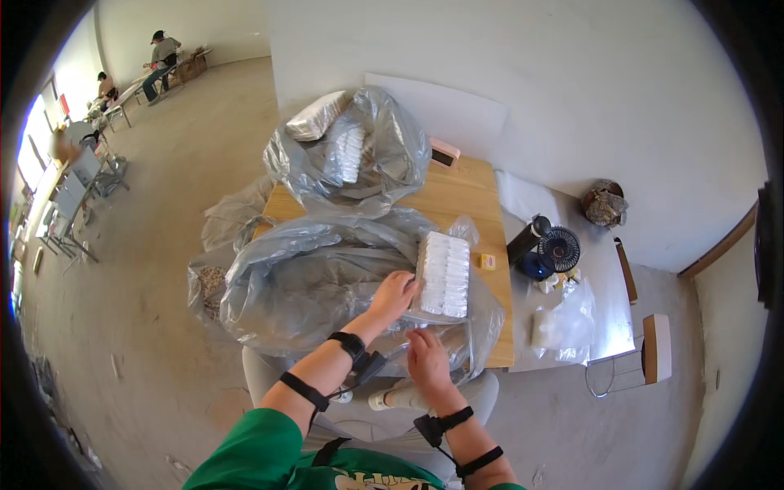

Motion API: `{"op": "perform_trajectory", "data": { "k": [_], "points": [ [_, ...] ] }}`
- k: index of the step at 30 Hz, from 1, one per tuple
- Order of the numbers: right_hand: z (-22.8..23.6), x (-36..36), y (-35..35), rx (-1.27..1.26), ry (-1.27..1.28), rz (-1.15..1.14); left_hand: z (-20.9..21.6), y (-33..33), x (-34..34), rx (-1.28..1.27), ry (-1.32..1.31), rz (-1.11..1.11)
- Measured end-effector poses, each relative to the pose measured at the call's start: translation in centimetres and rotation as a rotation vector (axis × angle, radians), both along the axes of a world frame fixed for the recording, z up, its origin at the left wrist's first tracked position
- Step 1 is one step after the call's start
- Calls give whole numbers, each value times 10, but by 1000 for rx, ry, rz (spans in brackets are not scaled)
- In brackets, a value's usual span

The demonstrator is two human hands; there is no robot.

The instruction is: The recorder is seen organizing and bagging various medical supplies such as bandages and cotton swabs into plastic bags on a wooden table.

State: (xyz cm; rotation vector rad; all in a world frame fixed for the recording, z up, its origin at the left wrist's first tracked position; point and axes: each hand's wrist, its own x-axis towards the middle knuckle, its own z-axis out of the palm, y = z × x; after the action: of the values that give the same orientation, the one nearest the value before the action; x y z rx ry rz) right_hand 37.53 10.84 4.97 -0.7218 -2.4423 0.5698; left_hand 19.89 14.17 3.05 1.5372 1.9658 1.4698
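A block of white wrapped pieces in neat rows [443, 274] lies in clear plastic on top of a large grey plastic bag [302, 273]. My left hand [394, 296] is at the block's left side, its fingers bent and pressed together against the plastic edge. Exactly what they pinch is hard to make out. Just below the block, my right hand [429, 359] hovers near the bag's front edge with fingers curled in; anything between them is hidden. Farther back, a second grey plastic bag [396, 151] stands open with similar white packs [351, 153] inside.
Both bags rest on a wooden table [482, 212], with a small yellow box [487, 261] and a pink-framed device [444, 153]. A side table to the right holds a black fan [559, 249], a dark bottle [529, 237] and clear plastic bags [565, 322]. People work far left.
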Motion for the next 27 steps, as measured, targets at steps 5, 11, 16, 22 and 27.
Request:
{"op": "perform_trajectory", "data": {
  "k": [5, 11, 16, 22, 27],
  "points": [
    [-10, -51, 20, 253, -57, 94, 3, -57, -64, 66, 119, 156],
    [-51, -84, 30, 188, -9, 141, 42, -65, -132, 90, 160, 222],
    [-65, -90, 31, 155, -124, 32, 57, -18, -189, 25, 453, 132],
    [-63, -95, 31, 139, -161, 38, 43, 75, -236, -184, 805, -49],
    [-65, -96, 36, 127, -175, 51, 56, 123, -284, -91, 681, 220]
  ]
}}
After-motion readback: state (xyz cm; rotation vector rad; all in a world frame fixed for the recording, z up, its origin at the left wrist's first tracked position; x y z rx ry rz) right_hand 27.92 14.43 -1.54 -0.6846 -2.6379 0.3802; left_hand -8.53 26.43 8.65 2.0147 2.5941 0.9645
